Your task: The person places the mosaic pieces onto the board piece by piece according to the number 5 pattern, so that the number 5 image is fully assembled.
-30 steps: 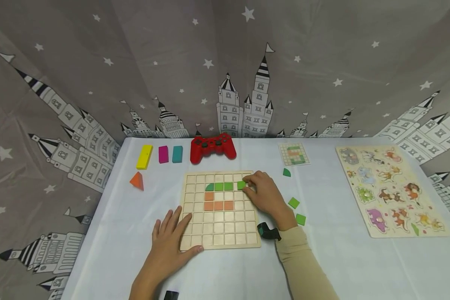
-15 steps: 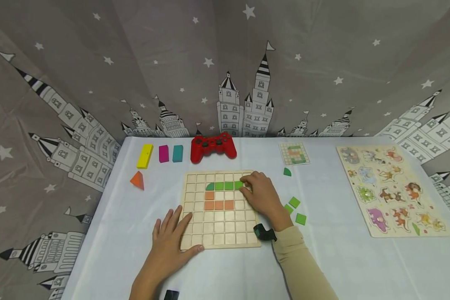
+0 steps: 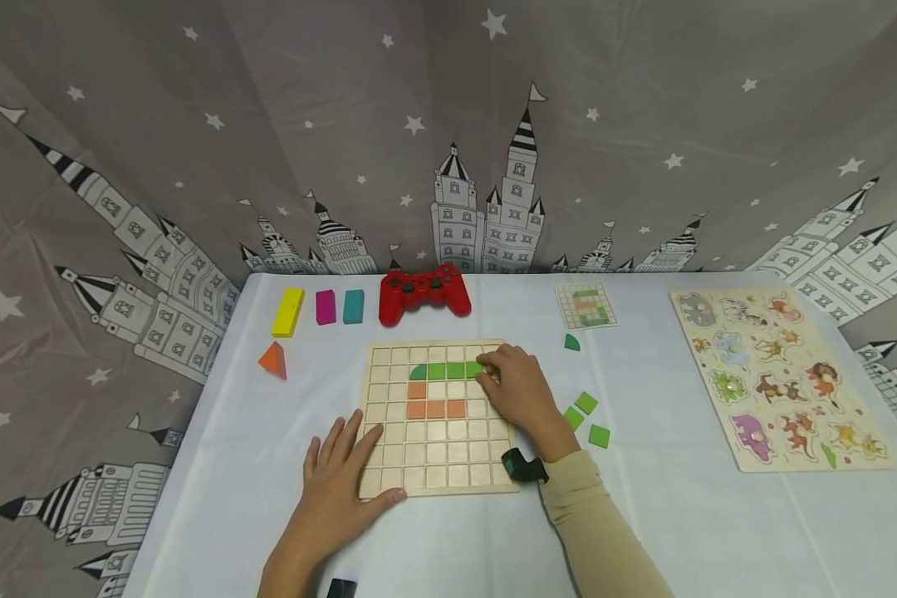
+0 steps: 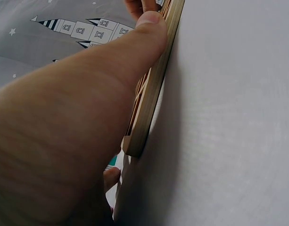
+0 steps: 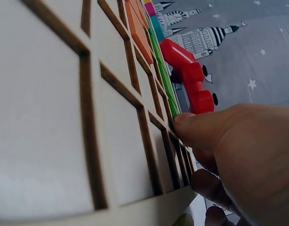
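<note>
A wooden grid board (image 3: 437,455) lies on the white table. In its upper part, a dark green quarter-round tile (image 3: 419,372) begins a row of light green square tiles (image 3: 446,370), with several orange square tiles (image 3: 436,409) below. My right hand (image 3: 522,390) holds the rightmost green square tile (image 3: 474,370) at the end of that row, thumb and fingertips at its right side. In the right wrist view the thumb touches the green tile (image 5: 174,107). My left hand (image 3: 340,482) rests at the board's lower left corner with fingers spread, thumb along the front edge.
Loose green squares (image 3: 586,404) and a dark green quarter-round (image 3: 571,342) lie right of the board. A pattern card (image 3: 586,306), a red game controller (image 3: 424,292), coloured blocks (image 3: 288,312) and an orange triangular block (image 3: 273,360) stand behind. An animal puzzle (image 3: 781,382) lies far right.
My right hand has moved slightly left, bringing the green square tile from apart to against the end of the green row. My left hand has stayed in place.
</note>
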Available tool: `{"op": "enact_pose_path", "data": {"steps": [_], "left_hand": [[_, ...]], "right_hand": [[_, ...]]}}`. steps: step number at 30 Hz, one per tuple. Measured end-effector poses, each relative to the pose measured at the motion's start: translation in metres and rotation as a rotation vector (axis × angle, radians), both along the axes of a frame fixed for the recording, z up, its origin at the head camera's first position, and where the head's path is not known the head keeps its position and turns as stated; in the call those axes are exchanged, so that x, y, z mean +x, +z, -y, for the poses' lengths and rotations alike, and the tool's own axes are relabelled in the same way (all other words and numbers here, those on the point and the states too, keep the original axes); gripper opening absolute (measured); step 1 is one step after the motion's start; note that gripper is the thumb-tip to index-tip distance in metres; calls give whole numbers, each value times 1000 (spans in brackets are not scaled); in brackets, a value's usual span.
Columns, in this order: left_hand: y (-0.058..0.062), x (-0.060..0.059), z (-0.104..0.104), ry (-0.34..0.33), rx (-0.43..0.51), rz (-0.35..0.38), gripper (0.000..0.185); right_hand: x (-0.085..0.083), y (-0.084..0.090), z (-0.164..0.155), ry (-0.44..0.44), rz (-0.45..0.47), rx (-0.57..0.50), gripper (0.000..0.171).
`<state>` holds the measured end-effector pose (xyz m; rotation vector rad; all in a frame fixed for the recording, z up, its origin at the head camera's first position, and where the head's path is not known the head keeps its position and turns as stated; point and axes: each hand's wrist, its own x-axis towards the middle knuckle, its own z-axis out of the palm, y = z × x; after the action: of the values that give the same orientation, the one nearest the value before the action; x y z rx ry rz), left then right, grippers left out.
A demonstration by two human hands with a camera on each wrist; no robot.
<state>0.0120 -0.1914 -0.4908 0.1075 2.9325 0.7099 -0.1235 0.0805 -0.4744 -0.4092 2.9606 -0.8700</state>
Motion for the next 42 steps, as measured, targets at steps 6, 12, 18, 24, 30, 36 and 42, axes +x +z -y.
{"op": "enact_pose_path", "data": {"steps": [6, 12, 18, 24, 30, 36, 42], "left_hand": [[2, 0, 0, -3, -5, 4, 100], [1, 0, 0, 0, 0, 12, 100], [1, 0, -2, 2, 1, 24, 100], [1, -1, -1, -1, 4, 12, 101], [0, 0, 0, -12, 2, 2, 99], [0, -1, 0, -11, 0, 1, 100], [1, 0, -1, -11, 1, -5, 99]], "right_hand": [[-1, -1, 0, 6, 9, 4, 27], [-4, -1, -18, -4, 37, -33, 34], [1, 2, -58, -101, 31, -71, 32], [7, -1, -77, -107, 72, -84, 23], [7, -7, -72, -13, 80, -78, 20], [7, -5, -70, -26, 69, -33, 19], [6, -5, -82, -156, 29, -13, 21]]}}
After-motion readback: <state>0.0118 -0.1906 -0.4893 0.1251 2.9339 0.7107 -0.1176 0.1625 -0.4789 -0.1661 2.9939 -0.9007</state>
